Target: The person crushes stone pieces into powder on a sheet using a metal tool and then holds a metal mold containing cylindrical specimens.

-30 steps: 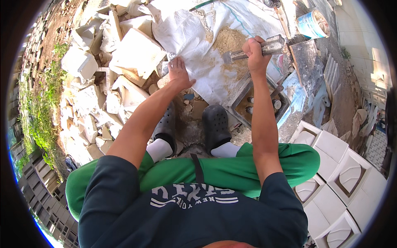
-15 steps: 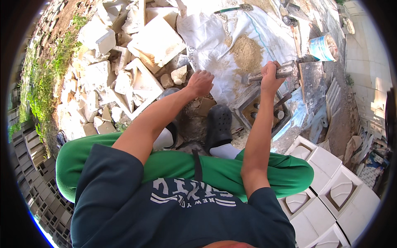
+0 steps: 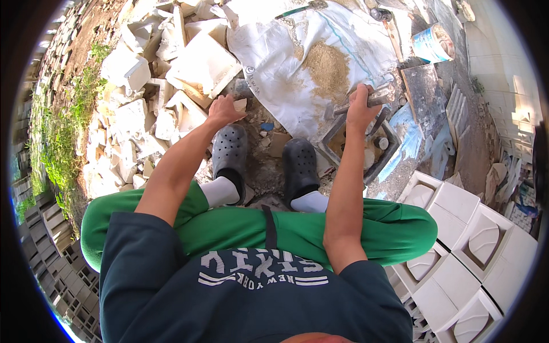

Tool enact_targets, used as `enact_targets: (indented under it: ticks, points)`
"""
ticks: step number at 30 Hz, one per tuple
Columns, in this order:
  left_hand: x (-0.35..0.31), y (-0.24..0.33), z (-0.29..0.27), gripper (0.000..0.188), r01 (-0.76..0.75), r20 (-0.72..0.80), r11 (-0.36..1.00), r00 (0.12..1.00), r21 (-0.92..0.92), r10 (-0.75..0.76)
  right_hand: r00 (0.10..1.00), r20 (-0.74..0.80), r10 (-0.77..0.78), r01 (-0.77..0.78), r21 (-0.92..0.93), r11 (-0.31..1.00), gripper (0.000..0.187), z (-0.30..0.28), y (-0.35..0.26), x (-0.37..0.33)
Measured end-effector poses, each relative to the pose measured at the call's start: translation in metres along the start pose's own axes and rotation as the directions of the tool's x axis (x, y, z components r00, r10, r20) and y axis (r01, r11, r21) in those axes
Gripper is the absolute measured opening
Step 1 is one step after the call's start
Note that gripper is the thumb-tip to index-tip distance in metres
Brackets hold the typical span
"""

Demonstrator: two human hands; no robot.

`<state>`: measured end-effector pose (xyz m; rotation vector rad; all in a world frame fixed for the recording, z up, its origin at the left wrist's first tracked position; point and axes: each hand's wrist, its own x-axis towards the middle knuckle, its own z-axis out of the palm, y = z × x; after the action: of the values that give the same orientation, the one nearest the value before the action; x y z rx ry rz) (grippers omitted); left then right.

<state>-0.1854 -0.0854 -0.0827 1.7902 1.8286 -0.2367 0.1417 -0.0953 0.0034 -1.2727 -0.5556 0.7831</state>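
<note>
My left hand [image 3: 225, 112] is at the edge of the rubble, with its fingers closed around a pale broken chunk [image 3: 241, 106]. Part of that chunk is hidden under the fingers. My right hand [image 3: 359, 110] grips a grey, mortar-crusted bar-shaped tool [image 3: 376, 100], which sticks out on both sides of the fist. Just below the tool lies a dark square mould frame [image 3: 329, 139] with round cores [image 3: 368, 156] inside, partly covered by my right forearm.
Broken pale blocks [image 3: 203, 66] pile up at left. A white sheet [image 3: 274, 51] carries sandy powder [image 3: 327, 68]. A bucket [image 3: 432, 44] and a dark board [image 3: 421, 91] are at far right. Moulded white blocks [image 3: 449, 208] stand at lower right. My black clogs [image 3: 300, 166] are between my hands.
My left hand has moved left and closed over the chunk beside it. My right hand keeps the tool, held slightly lower left. The whole view has shifted a little.
</note>
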Motion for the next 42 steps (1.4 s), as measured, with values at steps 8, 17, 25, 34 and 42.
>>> enact_targets:
  ticks: [8,17,25,34,42]
  points:
    - [-0.004,0.036,-0.005,0.062,-0.191,-0.2,0.979,0.964,-0.073,0.173,0.999,-0.008,0.04,-0.04,-0.079,0.996,0.024,-0.002,-0.005,0.006]
    - [0.03,0.118,0.004,0.064,-0.354,-0.273,0.925,0.911,-0.139,0.308,0.99,0.127,0.066,-0.053,-0.106,0.993,0.02,-0.004,0.001,0.003]
    - [0.022,0.09,0.057,0.086,-0.206,-0.208,0.949,0.944,0.238,0.257,1.0,-0.026,0.014,-0.012,0.091,0.996,0.013,0.006,-0.02,0.004]
    - [0.02,0.065,0.069,0.092,-0.184,-0.199,0.978,0.959,0.095,0.199,0.872,0.452,-0.189,0.116,0.186,0.976,0.032,0.09,-0.138,-0.01]
    - [0.022,0.068,0.059,0.095,-0.197,-0.212,0.979,0.956,0.055,0.204,0.937,0.314,-0.151,0.118,0.122,0.985,0.03,0.12,-0.075,-0.001]
